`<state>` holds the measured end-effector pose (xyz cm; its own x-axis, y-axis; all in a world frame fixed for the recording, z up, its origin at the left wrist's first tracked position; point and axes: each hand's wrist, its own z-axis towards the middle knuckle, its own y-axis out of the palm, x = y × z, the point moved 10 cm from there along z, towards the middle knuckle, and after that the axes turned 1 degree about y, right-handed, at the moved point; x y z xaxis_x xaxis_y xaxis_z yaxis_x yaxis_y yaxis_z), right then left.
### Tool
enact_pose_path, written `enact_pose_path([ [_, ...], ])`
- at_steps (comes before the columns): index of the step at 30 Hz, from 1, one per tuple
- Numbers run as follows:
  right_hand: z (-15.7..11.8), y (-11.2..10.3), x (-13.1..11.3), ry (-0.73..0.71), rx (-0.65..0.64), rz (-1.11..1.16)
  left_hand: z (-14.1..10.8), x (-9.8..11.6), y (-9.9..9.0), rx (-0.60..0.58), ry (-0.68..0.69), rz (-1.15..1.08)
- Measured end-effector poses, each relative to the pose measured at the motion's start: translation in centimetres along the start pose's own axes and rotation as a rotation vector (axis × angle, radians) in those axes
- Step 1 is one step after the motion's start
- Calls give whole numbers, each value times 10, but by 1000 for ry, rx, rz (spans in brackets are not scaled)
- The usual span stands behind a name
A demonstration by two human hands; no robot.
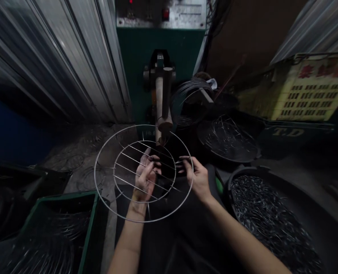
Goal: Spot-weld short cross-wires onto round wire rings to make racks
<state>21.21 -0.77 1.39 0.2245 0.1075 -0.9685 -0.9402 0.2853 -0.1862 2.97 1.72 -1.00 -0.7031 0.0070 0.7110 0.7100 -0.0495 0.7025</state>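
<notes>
A round wire rack (114,176) fills the middle of the view: an outer ring, a smaller inner ring, parallel bars across the inner one and short spokes between the rings. Behind the bars is my left hand (146,177), its fingers curled in and the thumb near them; what they hold, if anything, is hidden. At the rack's right side, my right hand (196,177) is closed around the outer ring, its fingertips reaching toward the inner ring beside a short spoke. The rack's far edge lies beneath the thick rod electrode (165,95) of a green machine (134,49).
A black tub (231,177) of short wire pieces stands at right, with a dark pan (228,150) of wires beyond it. A green crate (93,213) holds wire rings at lower left. Coiled wire (190,87) lies beside the machine; a yellow crate (308,91) stands far right.
</notes>
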Motion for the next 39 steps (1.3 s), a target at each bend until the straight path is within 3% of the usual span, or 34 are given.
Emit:
enact_pose_path([
  [4, 13, -5, -8, -52, -8, -19, -3, -12, 2, 51, 94, -28],
  [7, 11, -4, 4, 1, -48, -11, -10, -13, -3, 112, 146, 25],
  [15, 9, -1, 30, 78, -30, 87, -24, -12, -3, 119, 181, 97],
  [23, 22, 21, 41, 146, -97, 218, -8, 17, 7, 157, 228, 261],
  [29, 62, 36, 22, 40, -41, 218, 24, 33, 7, 111, 304, 306],
  [35, 75, 41, 1, -79, -68, 63, 22, 13, -19, 178, 392, 172],
  [39, 74, 38, -7, -119, -57, -7, 23, 7, -20, 188, 416, 117],
])
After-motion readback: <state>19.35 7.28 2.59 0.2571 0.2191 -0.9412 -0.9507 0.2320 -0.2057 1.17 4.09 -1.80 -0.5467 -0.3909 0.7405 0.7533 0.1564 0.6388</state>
